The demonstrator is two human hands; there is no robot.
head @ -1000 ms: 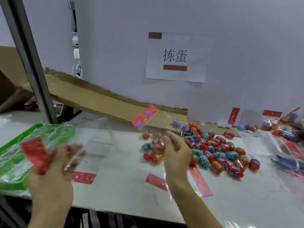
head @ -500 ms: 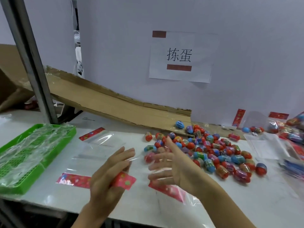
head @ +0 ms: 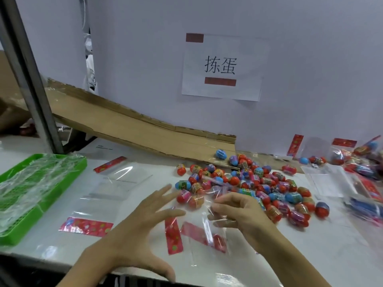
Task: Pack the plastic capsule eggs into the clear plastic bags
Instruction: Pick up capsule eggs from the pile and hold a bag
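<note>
pile of capsule eggs (head: 250, 184) sits mid-counter (head: 310, 245), right in front of the cardboard sheet (head: 128, 129). left hand (head: 136, 230) hovers with a wide grip, fingers spread, holding nothing. right hand (head: 240, 212) has its grip curled, pinching a clear bag (head: 209, 226) by the pile's near edge. more flat bags (head: 107, 195) lie beside the green tray (head: 41, 183).

We have one head-worn view, looking forward and down from close above the surface (head: 62, 204), both hands near its bottom edge, a wall (head: 310, 59) behind.
</note>
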